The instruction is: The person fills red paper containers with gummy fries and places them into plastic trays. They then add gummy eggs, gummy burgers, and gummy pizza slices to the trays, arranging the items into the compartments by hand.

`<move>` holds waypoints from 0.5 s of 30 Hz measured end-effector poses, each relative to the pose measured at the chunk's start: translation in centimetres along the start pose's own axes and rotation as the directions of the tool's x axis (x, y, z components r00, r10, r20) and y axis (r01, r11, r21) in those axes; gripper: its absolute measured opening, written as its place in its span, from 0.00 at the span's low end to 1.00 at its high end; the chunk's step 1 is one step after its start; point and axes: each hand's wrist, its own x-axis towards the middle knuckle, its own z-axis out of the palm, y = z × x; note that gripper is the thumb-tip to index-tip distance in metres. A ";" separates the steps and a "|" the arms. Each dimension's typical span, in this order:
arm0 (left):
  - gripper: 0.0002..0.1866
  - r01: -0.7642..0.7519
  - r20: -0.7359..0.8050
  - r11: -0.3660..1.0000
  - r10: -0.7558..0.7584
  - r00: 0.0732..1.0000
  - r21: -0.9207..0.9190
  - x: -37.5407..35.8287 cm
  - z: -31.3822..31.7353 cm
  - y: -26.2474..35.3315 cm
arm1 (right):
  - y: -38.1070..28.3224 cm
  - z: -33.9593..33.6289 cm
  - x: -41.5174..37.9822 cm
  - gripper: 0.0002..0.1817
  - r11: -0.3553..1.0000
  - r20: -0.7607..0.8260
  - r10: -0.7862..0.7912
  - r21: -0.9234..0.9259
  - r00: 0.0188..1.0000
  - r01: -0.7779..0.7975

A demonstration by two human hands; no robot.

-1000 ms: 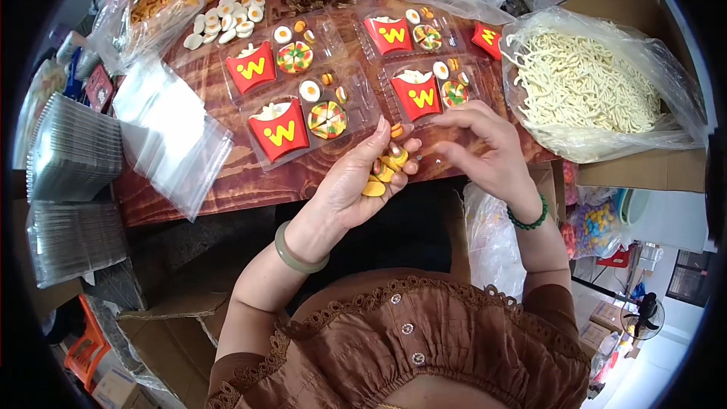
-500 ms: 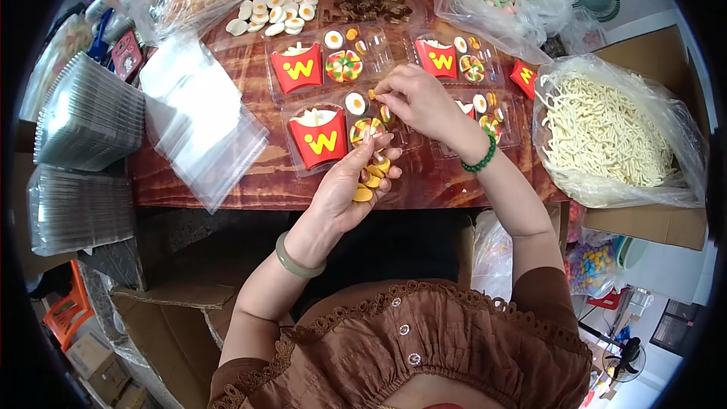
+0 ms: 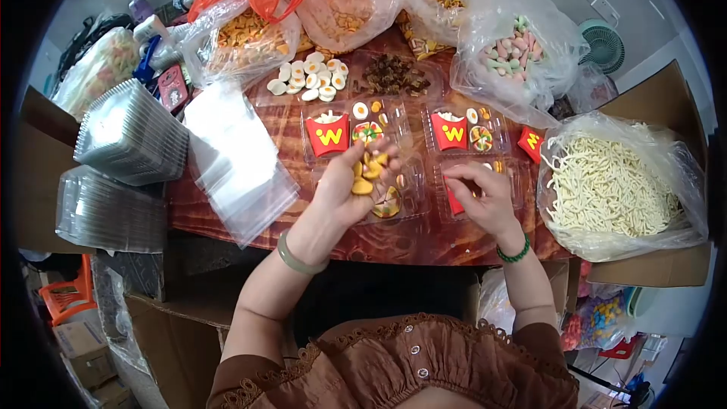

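Observation:
My left hand [image 3: 350, 185] is palm up, its fingers cupped round several small yellow-orange candy pieces [image 3: 366, 174]. It hangs over the front left clear plastic tray and hides most of it; a pizza-like candy [image 3: 387, 202] shows beside the fingers. My right hand [image 3: 488, 198] is over the front right tray, thumb and fingertips curled close together near a red carton [image 3: 455, 195]. Whether they pinch anything is hidden. Behind are two more trays, each holding a red fries carton [image 3: 328, 135], a fried-egg candy [image 3: 360, 110] and a round multicoloured candy [image 3: 481, 138].
Egg candies [image 3: 310, 76] and brown pieces [image 3: 394, 76] lie at the back. Stacked clear trays [image 3: 132, 132] and plastic sleeves [image 3: 235, 159] are left. A bag of pale fry-like strands [image 3: 613, 182] sits in a carton at right. Open candy bags [image 3: 511, 53] line the far edge.
My right hand has moved right, from the front left tray to the front right one. My left hand still holds the yellow pieces. The view has tilted up, showing more of the back.

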 end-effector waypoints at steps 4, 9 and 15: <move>0.18 -0.145 0.030 0.989 0.144 0.989 0.035 5.8 3.6 6.4 | 1.6 -3.1 -5.7 0.06 0.987 -0.035 0.161 0.034 0.986 -0.159; 0.17 -0.442 -0.148 0.880 0.467 0.872 0.177 12.8 9.2 13.9 | 2.6 -4.5 -11.6 0.06 0.966 -0.199 0.250 0.124 0.947 -0.229; 0.15 -0.661 -0.005 0.702 0.686 0.727 0.265 21.1 11.9 23.1 | 2.8 -5.0 -16.1 0.07 0.921 -0.296 0.384 0.192 0.875 -0.339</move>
